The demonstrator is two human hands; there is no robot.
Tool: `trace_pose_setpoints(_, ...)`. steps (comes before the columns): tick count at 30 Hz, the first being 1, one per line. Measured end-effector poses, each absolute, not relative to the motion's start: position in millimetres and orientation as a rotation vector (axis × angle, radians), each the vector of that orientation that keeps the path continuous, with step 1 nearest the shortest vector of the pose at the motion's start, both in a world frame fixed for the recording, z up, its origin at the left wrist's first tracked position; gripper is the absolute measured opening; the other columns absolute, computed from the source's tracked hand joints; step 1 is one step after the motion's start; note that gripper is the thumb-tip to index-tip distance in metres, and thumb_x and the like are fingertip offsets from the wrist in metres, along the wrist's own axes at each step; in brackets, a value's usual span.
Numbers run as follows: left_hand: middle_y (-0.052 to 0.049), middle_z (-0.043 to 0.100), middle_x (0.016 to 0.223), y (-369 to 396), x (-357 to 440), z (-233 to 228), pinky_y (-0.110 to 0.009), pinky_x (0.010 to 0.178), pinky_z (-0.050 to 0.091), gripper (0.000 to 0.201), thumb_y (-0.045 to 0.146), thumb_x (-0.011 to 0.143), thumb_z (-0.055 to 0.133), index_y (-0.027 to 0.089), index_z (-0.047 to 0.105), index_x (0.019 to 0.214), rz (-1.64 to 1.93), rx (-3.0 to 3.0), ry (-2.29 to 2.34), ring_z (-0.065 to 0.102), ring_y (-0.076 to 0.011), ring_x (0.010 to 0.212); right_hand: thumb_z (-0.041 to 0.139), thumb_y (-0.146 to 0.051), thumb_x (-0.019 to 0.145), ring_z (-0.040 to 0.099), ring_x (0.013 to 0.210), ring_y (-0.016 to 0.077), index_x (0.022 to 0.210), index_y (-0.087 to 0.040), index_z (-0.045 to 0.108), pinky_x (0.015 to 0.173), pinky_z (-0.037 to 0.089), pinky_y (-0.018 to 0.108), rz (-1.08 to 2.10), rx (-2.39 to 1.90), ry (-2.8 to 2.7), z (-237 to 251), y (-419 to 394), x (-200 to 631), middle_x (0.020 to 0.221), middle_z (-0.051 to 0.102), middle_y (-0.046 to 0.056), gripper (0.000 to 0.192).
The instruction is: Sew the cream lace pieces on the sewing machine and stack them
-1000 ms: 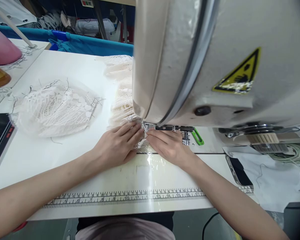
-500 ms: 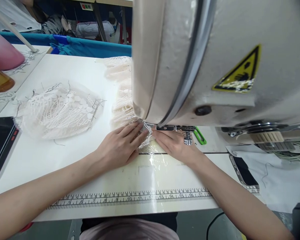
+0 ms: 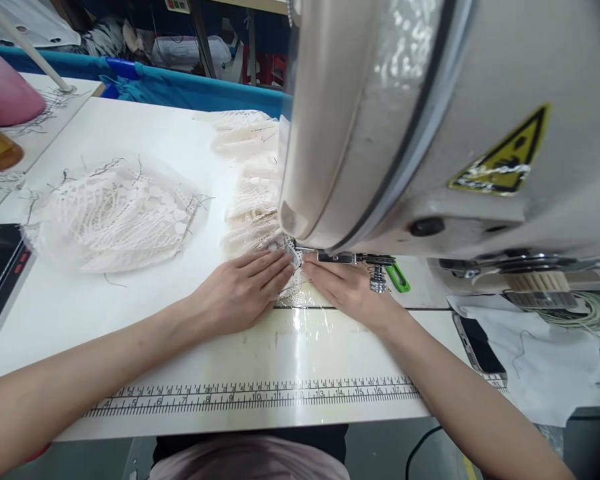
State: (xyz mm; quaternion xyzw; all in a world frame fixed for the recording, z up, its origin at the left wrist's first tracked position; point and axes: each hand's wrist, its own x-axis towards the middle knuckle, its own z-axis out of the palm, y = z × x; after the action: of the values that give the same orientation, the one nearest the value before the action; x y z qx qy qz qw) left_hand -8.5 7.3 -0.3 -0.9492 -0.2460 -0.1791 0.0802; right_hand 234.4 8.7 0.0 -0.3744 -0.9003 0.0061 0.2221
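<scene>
Under the machine head, both hands press the lace flat: left hand and right hand, fingers spread, clasping nothing. Feeding evenly with fingertips clear of the needle seems best.

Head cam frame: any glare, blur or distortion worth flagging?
Head view: strong glare on the glossy table just below both hands, left hand and right hand; sewing machine head looms large, soft and bowed by the wide lens; printed ruler curves slightly; lace pile stays fairly sharp.
</scene>
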Motion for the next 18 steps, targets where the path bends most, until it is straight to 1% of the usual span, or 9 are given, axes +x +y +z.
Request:
trace_pose_setpoints(3, -0.013, 0.063, 0.127, 8, -8, 1, -0.036, 0.104, 0.050, 0.040, 0.019, 0.094, 0.040, 0.008, 0.061, 0.127, -0.564, -2.819, -0.754, 0.059, -0.0238, 0.121, 0.056, -0.012, 0.091, 0.067, 0.089, 0.0131, 0.108, -0.023, 0.067, 0.075, 0.055, 0.026, -0.097, -0.981, -2.545, -1, 9, 234, 0.105, 0.072, 0.001, 0.023)
trace_pose_setpoints(6, -0.015, 0.064, 0.125, 8, -8, 4, -0.038, 0.101, 0.053, 0.040, 0.019, 0.093, 0.039, 0.005, 0.063, 0.123, -0.585, -2.799, -0.781, 0.061, -0.0257, 0.118, 0.054, -0.009, 0.090, 0.066, 0.093, 0.0131, 0.109, -0.024, 0.066, 0.077, 0.053, 0.026, -0.240, -0.963, -2.575, -2, 7, 231, 0.108, 0.071, 0.001, 0.027)
trace_pose_setpoints(9, -0.016, 0.064, 0.124, 9, -9, 5, -0.039, 0.099, 0.055, 0.040, 0.018, 0.092, 0.039, 0.004, 0.064, 0.120, -0.578, -2.795, -0.803, 0.062, -0.0271, 0.116, 0.052, -0.007, 0.090, 0.065, 0.091, 0.0111, 0.107, -0.021, 0.065, 0.074, 0.051, 0.024, -0.389, -0.924, -2.592, 0, 4, 225, 0.108, 0.072, -0.001, 0.025)
trace_pose_setpoints(13, -0.015, 0.063, 0.125, 10, -9, 4, -0.040, 0.100, 0.054, 0.041, 0.018, 0.092, 0.039, 0.006, 0.065, 0.121, -0.591, -2.809, -0.831, 0.061, -0.0269, 0.118, 0.053, -0.008, 0.090, 0.065, 0.092, 0.0110, 0.102, -0.021, 0.065, 0.066, 0.047, 0.025, -0.449, -0.904, -2.552, 4, -1, 215, 0.099, 0.074, -0.002, 0.021)
trace_pose_setpoints(18, -0.015, 0.063, 0.126, 9, -8, 2, -0.040, 0.102, 0.053, 0.039, 0.019, 0.093, 0.041, 0.007, 0.065, 0.120, -0.593, -2.774, -0.869, 0.060, -0.0270, 0.119, 0.056, -0.008, 0.089, 0.065, 0.090, 0.0099, 0.093, -0.019, 0.066, 0.070, 0.048, 0.024, -0.474, -0.746, -2.497, 6, 0, 212, 0.096, 0.074, -0.004, 0.016)
